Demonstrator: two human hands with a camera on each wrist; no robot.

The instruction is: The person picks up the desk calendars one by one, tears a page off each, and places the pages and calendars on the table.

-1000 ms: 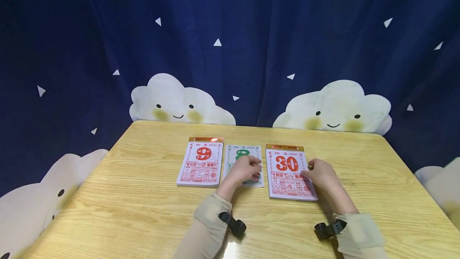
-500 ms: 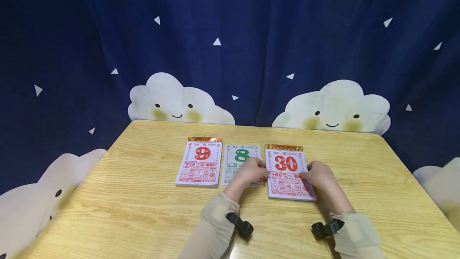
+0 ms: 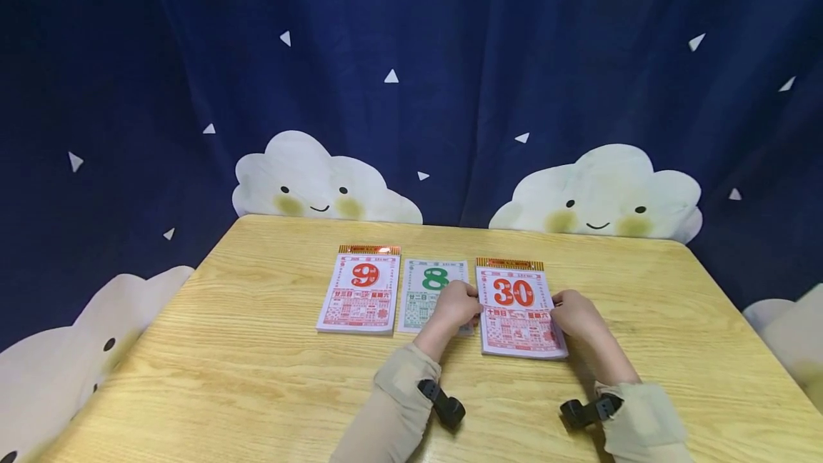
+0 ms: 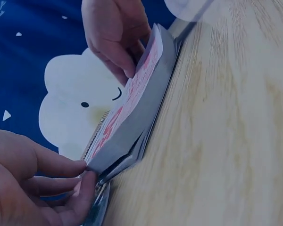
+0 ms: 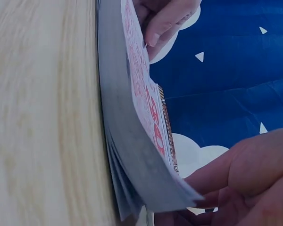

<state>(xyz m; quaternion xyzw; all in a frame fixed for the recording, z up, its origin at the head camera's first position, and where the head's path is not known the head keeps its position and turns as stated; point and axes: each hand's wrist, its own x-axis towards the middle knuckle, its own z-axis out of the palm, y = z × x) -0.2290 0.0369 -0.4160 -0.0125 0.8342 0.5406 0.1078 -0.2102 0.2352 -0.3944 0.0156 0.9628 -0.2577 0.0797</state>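
Observation:
A thick tear-off calendar with a red 30 and a gold-and-red top band lies on the table. My left hand pinches its left edge between thumb and finger. At the opposite edge my right hand grips the pages; its fingers lie partly hidden behind the block in the right wrist view. Along the side of the calendar some lower pages spread apart from the block. Under my left wrist lies a flat sheet with a green 8, partly covered by that hand.
Left of the green sheet lies another tear-off calendar with a red 9. All rest on a light wooden table. Behind it hangs a dark blue curtain with white clouds and triangles.
My left hand has moved right, off the green sheet's middle, to the left edge of the 30 calendar. My right hand has stayed at its right edge, with fingers drawn slightly outward.

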